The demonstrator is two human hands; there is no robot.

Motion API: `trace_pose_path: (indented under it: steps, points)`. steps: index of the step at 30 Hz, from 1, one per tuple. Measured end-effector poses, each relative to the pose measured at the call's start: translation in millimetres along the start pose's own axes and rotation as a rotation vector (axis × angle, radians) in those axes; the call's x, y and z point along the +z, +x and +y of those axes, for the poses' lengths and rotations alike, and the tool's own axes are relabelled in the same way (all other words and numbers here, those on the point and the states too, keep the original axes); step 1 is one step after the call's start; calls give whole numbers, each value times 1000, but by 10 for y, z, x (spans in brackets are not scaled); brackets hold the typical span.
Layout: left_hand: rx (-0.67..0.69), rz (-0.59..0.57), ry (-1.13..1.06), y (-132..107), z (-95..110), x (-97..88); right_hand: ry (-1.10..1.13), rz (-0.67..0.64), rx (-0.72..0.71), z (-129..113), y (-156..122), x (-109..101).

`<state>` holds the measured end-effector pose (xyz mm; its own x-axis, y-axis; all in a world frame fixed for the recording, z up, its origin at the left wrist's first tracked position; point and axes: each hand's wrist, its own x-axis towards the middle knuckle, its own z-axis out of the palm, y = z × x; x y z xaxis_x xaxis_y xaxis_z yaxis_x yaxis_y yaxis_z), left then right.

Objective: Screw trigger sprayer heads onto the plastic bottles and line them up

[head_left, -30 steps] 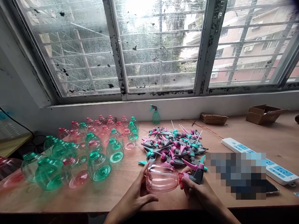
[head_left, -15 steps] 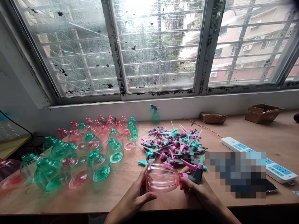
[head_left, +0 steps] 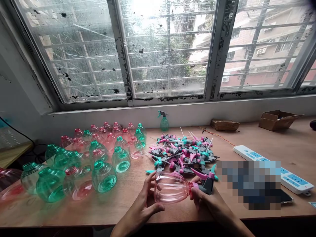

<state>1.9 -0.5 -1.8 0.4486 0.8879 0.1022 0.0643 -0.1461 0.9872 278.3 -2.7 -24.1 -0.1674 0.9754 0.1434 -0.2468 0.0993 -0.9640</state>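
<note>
I hold a clear pink spray bottle [head_left: 171, 187] on its side over the front edge of the wooden bench [head_left: 283, 141]. My left hand [head_left: 145, 205] wraps round its base end, fingers curled on the bottle. My right hand [head_left: 204, 199] grips the pink collar at the neck, where a grey and pink trigger head [head_left: 206, 182] sits. Just behind lies a heap of loose trigger heads [head_left: 185, 153] in pink, teal and grey.
Several empty green and pink bottles [head_left: 98, 154] stand at the left. One finished green sprayer [head_left: 164, 121] stands by the wall. A white power strip [head_left: 274, 169], a blurred patch, and two cardboard boxes [head_left: 277, 120] lie to the right.
The bottle has tipped up slightly in my hands. My left fingers have shifted round its base; my right hand stays on the collar.
</note>
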Motion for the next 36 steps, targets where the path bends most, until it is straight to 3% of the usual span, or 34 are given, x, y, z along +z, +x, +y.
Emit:
trace_pose_path:
  steps: [13,36]
  points:
    - [24,-19,85,37,-93,-3,22,48,33,-5,-6,-7]
    - [-21,-70,-14,-3,132,56,18,52,2,-32,-4,27]
